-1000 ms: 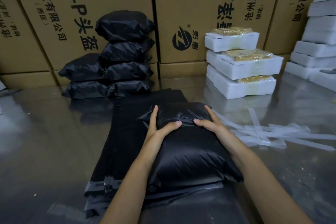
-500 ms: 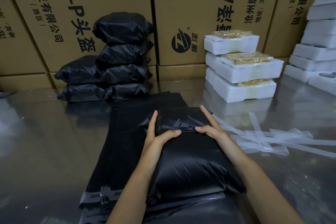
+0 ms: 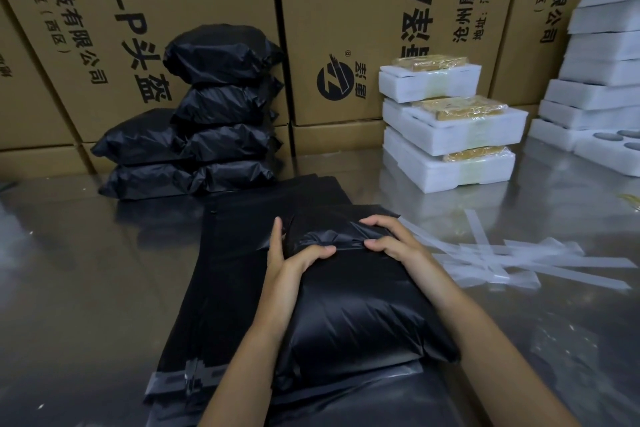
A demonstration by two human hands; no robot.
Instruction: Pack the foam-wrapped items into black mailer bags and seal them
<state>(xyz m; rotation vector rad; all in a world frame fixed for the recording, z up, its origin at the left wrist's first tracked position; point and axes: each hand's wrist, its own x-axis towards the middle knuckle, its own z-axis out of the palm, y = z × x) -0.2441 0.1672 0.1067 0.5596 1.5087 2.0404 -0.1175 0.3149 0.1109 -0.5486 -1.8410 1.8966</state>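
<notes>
While the filled mailer bag (image 3: 349,302) lies on a stack of flat empty bags (image 3: 221,288) at the near middle of the steel table (image 3: 69,288), its folded flap at the far end is pressed down by both hands.

Head view: left hand (image 3: 294,263) is laid along the bag's left far corner, fingers fairly straight, thumb pushed onto the flap seam. Right hand (image 3: 391,239) is curled over the right far corner, thumb on the same seam; film is bunched between the two thumbs. Sealed bags (image 3: 194,135) are stacked far left against the cartons (image 3: 346,10). Foam-wrapped items (image 3: 450,135) are stacked far right, peeled liner strips (image 3: 519,260) lying near them.

Handling, judged: film looks slick and thin, so it is likely to slide and wrinkle; the foam core should be light, stiff and crushable. Best held at the far corners or by the long sides, not by the loose film.
</notes>
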